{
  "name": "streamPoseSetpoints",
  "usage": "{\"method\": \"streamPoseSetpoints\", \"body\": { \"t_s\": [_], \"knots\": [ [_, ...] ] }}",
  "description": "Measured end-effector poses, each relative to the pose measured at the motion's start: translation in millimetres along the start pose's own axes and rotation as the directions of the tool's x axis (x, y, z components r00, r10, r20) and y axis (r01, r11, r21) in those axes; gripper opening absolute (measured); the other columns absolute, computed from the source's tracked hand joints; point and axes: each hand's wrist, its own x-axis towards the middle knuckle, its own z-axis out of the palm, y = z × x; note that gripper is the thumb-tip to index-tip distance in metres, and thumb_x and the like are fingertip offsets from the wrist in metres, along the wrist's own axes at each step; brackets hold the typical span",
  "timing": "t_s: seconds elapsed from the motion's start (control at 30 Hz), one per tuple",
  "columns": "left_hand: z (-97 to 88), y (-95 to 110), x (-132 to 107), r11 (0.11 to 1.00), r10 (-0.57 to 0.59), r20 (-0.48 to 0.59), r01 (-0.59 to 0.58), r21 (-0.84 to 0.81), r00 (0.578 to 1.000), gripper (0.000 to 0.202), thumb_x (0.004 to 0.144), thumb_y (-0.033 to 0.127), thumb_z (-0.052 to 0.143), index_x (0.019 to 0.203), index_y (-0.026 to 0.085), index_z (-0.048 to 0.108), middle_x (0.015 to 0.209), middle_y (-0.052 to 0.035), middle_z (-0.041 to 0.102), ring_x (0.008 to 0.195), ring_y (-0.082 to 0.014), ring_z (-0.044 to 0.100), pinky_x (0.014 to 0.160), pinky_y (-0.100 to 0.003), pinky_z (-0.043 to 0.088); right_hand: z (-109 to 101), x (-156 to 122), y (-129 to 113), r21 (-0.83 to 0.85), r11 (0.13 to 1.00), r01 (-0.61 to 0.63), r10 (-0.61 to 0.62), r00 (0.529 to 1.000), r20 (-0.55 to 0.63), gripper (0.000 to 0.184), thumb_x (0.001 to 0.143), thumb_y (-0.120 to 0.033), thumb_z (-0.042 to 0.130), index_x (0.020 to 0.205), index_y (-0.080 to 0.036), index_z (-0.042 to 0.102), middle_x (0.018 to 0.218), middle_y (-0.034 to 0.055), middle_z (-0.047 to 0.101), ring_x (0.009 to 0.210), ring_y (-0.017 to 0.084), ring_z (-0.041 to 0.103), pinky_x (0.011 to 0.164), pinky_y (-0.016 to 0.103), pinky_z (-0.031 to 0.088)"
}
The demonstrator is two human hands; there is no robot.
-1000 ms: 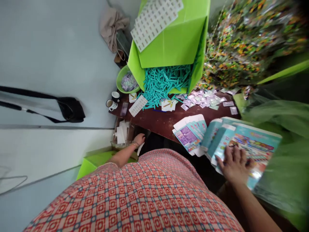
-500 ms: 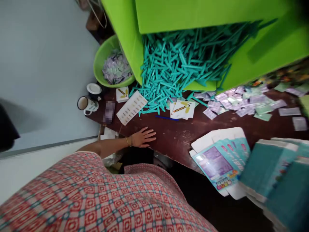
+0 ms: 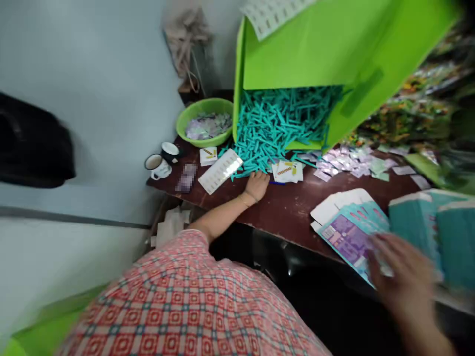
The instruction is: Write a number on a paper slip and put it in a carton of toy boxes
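Observation:
My left hand (image 3: 257, 185) rests at the table's front, fingers curled down at the near edge of a heap of teal plastic sticks (image 3: 265, 133). What its fingertips hold, if anything, is hidden. A blue pen (image 3: 277, 183) sticks out beside it, partly covered by the hand. Just right of that lie printed cards (image 3: 287, 171) with a yellow tool picture. My right hand (image 3: 406, 277), smeared by motion, is over the lower right part of a fanned stack of flat teal and purple cartons (image 3: 345, 237). Whether it grips one cannot be made out.
A big green bin (image 3: 293, 59) lies tipped, sticks spilling out. Left of it are a green basin (image 3: 204, 143) of sachets, a sticker sheet (image 3: 220, 171) and a mug (image 3: 161, 170). Loose sachets (image 3: 349, 160) spread rightward. Teal boxes (image 3: 415, 222) stand at the right.
My left hand has moved from lying flat at the table edge to the stick heap, its fingers now curled. My right hand has come into view over the cartons. The view has shifted.

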Motion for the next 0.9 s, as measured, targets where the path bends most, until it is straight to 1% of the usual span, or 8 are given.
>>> {"method": "streamPoseSetpoints", "body": {
  "t_s": [0.07,0.13,0.23,0.37,0.5,0.6,0.7,0.9],
  "knots": [
    [-0.5,5.3,4.8,0.999,-0.04,0.002,0.04,0.024,0.999,0.037,0.106,0.009,0.041,0.118,0.003,0.075,0.117,-0.0223,0.074,0.121,-0.0331,0.063,0.106,-0.049,0.044,71.7,26.7,-22.7,0.044,0.975,0.219,-0.216,0.974,-0.064,0.033,0.104,-0.033,0.057,0.132,-0.027,0.074,0.124,0.0129,0.076,0.122,0.033,0.069,0.1,0.053,0.056],
    [0.1,4.5,-3.5,0.999,-0.034,-0.032,0.035,0.024,0.999,0.032,0.106,0.011,0.046,0.107,0.008,0.078,0.108,-0.0172,0.075,0.114,-0.0285,0.065,0.104,-0.044,0.044,131.6,36.9,-44.9,0.068,0.958,0.278,-0.272,0.959,-0.084,0.034,0.107,-0.034,0.051,0.128,-0.02,0.073,0.123,0.0136,0.076,0.122,0.032,0.067,0.098,0.052,0.057],
    [-9.4,-17.1,-25.0,0.997,-0.076,-0.102,0.078,0.018,0.992,0.026,0.106,0.014,0.051,0.106,0.012,0.078,0.107,-0.0132,0.074,0.113,-0.0255,0.064,0.101,-0.039,0.045,181.7,29.0,-60.2,0.029,0.969,0.244,-0.241,0.967,-0.082,0.041,0.11,-0.04,0.045,0.126,-0.016,0.074,0.125,0.0157,0.076,0.122,0.033,0.066,0.099,0.051,0.055],
    [-58.3,-97.9,-55.6,0.938,-0.341,-0.222,0.345,-0.02,0.914,0.027,0.106,0.015,0.049,0.117,0.012,0.074,0.114,-0.0149,0.072,0.103,-0.0248,0.067,0.087,-0.036,0.048,194.4,16.4,-55.4,-0.067,0.975,0.213,-0.217,0.975,-0.052,0.051,0.111,-0.048,0.04,0.126,-0.015,0.075,0.126,0.0169,0.076,0.118,0.034,0.068,0.096,0.05,0.052],
    [-114.7,-186.9,-94.6,0.783,-0.612,-0.398,0.595,-0.183,0.683,0.029,0.108,0.02,0.05,0.127,0.015,0.071,0.122,-0.0149,0.071,0.106,-0.0231,0.068,0.087,-0.031,0.049,194.9,15.7,-51.1,-0.067,0.979,0.194,-0.197,0.98,-0.042,0.055,0.111,-0.052,0.037,0.127,-0.016,0.076,0.128,0.0156,0.076,0.119,0.033,0.069,0.096,0.048,0.051],
    [-138.6,-224.1,-118.3,0.709,-0.694,-0.458,0.639,-0.298,0.556,0.028,0.106,0.02,0.054,0.125,0.013,0.073,0.113,-0.0138,0.073,0.103,-0.0232,0.07,0.091,-0.031,0.051,197.6,16.6,-52.6,-0.079,0.982,0.17,-0.174,0.984,-0.04,0.058,0.11,-0.054,0.035,0.126,-0.017,0.077,0.128,0.0143,0.077,0.119,0.034,0.069,0.095,0.048,0.05],
    [-153.6,-244.2,-116.5,0.716,-0.682,-0.483,0.635,-0.289,0.549,0.03,0.106,0.021,0.054,0.128,0.013,0.073,0.116,-0.0153,0.073,0.105,-0.0253,0.07,0.095,-0.034,0.052,198.0,18.4,-55.4,-0.089,0.985,0.149,-0.153,0.987,-0.043,0.059,0.11,-0.054,0.034,0.125,-0.018,0.077,0.126,0.0131,0.078,0.118,0.033,0.07,0.094,0.047,0.05],
    [-188.1,-256.7,-54.1,0.742,-0.646,-0.481,0.635,-0.213,0.593,0.034,0.103,0.019,0.059,0.134,0.009,0.071,0.136,-0.0222,0.068,0.124,-0.03,0.066,0.108,-0.039,0.051,194.3,16.4,-52.2,-0.097,0.981,0.169,-0.173,0.985,-0.028,0.058,0.106,-0.053,0.035,0.124,-0.017,0.077,0.126,0.0148,0.078,0.116,0.035,0.072,0.089,0.047,0.053]
  ]
}}
